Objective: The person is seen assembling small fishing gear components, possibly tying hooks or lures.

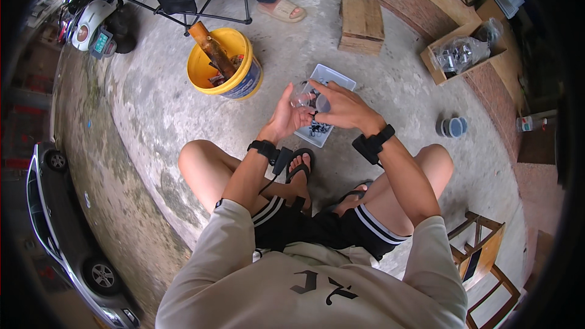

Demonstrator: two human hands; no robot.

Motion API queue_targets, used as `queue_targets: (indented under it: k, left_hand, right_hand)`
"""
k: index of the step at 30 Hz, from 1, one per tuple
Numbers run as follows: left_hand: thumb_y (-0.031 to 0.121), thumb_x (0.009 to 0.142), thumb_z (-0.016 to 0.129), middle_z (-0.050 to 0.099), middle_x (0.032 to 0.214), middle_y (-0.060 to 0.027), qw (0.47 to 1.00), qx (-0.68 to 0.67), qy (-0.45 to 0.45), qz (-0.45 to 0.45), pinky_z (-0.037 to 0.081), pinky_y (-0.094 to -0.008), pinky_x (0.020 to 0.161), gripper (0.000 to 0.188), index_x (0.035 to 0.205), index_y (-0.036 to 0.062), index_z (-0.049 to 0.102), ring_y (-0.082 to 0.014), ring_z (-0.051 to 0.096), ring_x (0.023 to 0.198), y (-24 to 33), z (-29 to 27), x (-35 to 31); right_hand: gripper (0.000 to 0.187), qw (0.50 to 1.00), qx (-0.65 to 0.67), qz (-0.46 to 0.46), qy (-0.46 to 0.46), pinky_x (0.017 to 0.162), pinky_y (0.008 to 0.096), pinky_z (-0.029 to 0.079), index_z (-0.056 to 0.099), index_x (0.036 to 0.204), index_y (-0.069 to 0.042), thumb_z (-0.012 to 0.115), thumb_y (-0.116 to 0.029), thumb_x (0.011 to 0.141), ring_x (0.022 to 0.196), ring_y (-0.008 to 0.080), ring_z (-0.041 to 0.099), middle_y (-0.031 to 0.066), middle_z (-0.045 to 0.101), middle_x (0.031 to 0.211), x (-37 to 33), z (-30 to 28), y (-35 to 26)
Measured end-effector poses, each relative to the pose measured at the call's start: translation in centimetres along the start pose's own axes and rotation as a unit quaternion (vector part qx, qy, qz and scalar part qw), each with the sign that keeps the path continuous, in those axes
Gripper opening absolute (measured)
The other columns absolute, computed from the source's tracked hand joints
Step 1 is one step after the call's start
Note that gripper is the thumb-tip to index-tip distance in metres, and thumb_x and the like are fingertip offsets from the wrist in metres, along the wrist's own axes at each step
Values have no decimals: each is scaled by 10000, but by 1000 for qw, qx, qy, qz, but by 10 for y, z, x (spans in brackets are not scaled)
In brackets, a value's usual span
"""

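Both my hands meet around a small clear plastic cup (301, 95) above a pale, shallow rectangular tray (340, 77). My left hand (286, 114) is turned palm up, cradling the cup from its left side. Reaching in from the right, my right hand (345, 107) has its index finger over the cup and its thumb below. A round greyish end (322, 103) shows between those fingers; whether it is a lid or the cup's base I cannot tell. Small black parts (318, 128) lie in the tray, partly hidden by my hands.
A yellow bucket (253, 70) holding a thick brown stick stands at the far left. Beyond the tray sits a wooden block (361, 22). At the right are several lidded cups (452, 127), a cardboard box (436, 73) with plastic bags, and a wooden stool (484, 240). Someone sits nearby.
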State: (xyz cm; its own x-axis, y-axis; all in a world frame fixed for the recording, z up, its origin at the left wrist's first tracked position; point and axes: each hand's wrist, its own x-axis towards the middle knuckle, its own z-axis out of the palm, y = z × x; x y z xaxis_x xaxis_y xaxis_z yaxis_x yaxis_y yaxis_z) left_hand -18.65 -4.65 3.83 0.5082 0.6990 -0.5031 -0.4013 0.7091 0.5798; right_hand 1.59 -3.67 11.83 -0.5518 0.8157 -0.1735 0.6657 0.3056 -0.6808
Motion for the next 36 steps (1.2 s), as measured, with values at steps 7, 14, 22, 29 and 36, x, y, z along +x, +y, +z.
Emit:
queue_targets:
  k: [7, 14, 22, 29, 36]
  left_hand:
    - [707, 850, 346, 604, 841, -92, 1000, 4, -18, -18, 460, -291, 697, 681, 1118, 96, 480, -189, 601, 748, -3, 8, 8]
    - [663, 859, 386, 599, 851, -113, 996, 88, 15, -22, 465, -301, 703, 661, 1155, 78, 473, -196, 596, 743, -10, 13, 17]
    - [649, 845, 431, 572, 792, -48, 999, 36, 17, 28, 439, -275, 645, 619, 1130, 106, 520, -147, 537, 645, -6, 11, 24]
    - [576, 837, 519, 562, 1002, -92, 974, 121, 167, 92, 455, -301, 701, 631, 1261, 111, 464, -161, 572, 771, -1, -2, 36]
    - [217, 716, 742, 429, 1257, -156, 621, 729, 194, 214, 467, -443, 889, 734, 1348, 158, 373, -398, 538, 1048, -33, 7, 42]
  right_hand:
    - [817, 993, -115, 21, 6, 884, 395, 448, 389, 1386, -100, 670, -400, 679, 1069, 331, 540, 165, 536, 1133, -3, 4, -1]
    - [819, 988, -123, 69, -63, 872, 406, 465, 387, 1394, -119, 657, -408, 677, 1063, 344, 558, 193, 545, 1157, -5, -4, -1]
    - [770, 982, -57, 100, -150, 873, 387, 448, 409, 1372, -107, 641, -399, 699, 1049, 354, 553, 206, 548, 1138, -5, -6, 20]
    - [735, 995, 96, 28, -3, 955, 374, 400, 394, 1369, -67, 644, -333, 731, 1113, 356, 515, 236, 525, 1195, -22, -20, 48]
    - [734, 992, 1, 121, -19, 957, 385, 412, 417, 1342, -52, 643, -371, 721, 1140, 366, 506, 232, 516, 1236, -51, -16, 82]
